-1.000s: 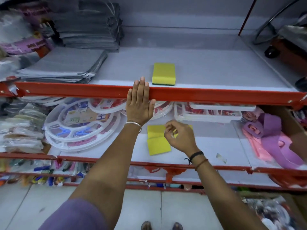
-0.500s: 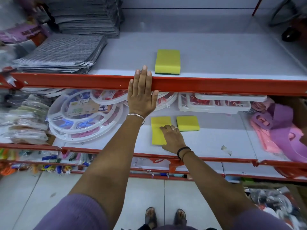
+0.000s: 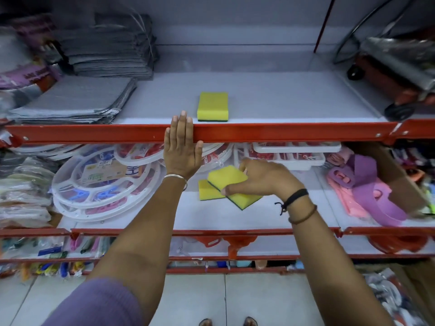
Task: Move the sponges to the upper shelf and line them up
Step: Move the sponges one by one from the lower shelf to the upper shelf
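From the head view, my right hand [image 3: 263, 178] covers part of the yellow sponge [image 3: 231, 184] it grips, thumb on the near edge and fingers curled over the far side; the sponge is tilted, its dark green underside showing at the lower corner. It overlaps a second yellow sponge [image 3: 207, 190] lying on the lower shelf [image 3: 270, 217], mostly hidden beneath. My left hand [image 3: 182, 149] lies flat and open against the red front rail [image 3: 294, 132], fingertips over its top edge. A third sponge [image 3: 213, 106] sits on the upper shelf [image 3: 282, 100], just behind the rail. The label on the round white clip hanger [image 3: 106, 182] is too blurred to read.
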The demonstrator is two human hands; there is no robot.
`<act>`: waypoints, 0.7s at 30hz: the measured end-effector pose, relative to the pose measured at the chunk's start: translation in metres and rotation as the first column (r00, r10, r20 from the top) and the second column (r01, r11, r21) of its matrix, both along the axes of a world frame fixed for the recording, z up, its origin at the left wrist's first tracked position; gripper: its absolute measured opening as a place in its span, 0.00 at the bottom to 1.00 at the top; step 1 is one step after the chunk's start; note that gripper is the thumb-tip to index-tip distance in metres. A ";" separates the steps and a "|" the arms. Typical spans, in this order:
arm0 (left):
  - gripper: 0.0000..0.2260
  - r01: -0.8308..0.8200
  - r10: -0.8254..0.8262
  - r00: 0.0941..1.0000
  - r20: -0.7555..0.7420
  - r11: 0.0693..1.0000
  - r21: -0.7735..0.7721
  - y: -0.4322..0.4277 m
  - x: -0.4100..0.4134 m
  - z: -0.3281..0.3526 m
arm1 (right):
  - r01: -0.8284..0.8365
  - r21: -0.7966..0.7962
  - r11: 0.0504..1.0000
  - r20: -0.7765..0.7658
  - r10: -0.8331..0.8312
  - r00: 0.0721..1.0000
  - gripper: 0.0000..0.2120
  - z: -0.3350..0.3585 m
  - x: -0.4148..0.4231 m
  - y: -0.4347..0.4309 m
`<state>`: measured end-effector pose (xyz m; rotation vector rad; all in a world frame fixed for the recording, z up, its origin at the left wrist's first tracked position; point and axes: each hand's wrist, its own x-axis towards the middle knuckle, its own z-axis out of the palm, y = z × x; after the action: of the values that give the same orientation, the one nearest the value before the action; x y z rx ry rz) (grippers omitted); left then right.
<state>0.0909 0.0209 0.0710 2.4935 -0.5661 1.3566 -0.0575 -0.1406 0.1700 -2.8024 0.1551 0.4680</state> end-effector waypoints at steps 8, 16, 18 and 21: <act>0.25 0.000 0.000 0.999 -0.036 1.000 -0.013 0.000 -0.008 0.007 | 0.210 0.122 0.970 0.405 -0.241 0.882 0.40 0.092 0.022 -0.028; 0.25 0.008 -0.008 0.999 -0.040 1.000 0.001 0.001 -0.004 0.006 | 0.390 0.197 0.899 0.445 -0.437 0.782 0.49 0.067 0.112 -0.029; 0.25 0.015 -0.015 1.000 -0.016 1.000 0.001 0.002 -0.003 0.003 | 0.427 0.182 0.886 0.406 -0.463 0.788 0.48 0.054 0.124 -0.031; 0.25 0.051 -0.050 0.999 0.013 0.998 -0.026 0.001 0.002 0.001 | 0.464 0.171 0.869 0.359 -0.493 0.793 0.44 0.041 0.133 -0.034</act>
<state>0.0924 0.0222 0.0722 2.4349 -0.6057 1.3524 0.0756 -0.1742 0.2115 -2.5751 0.7214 -0.2085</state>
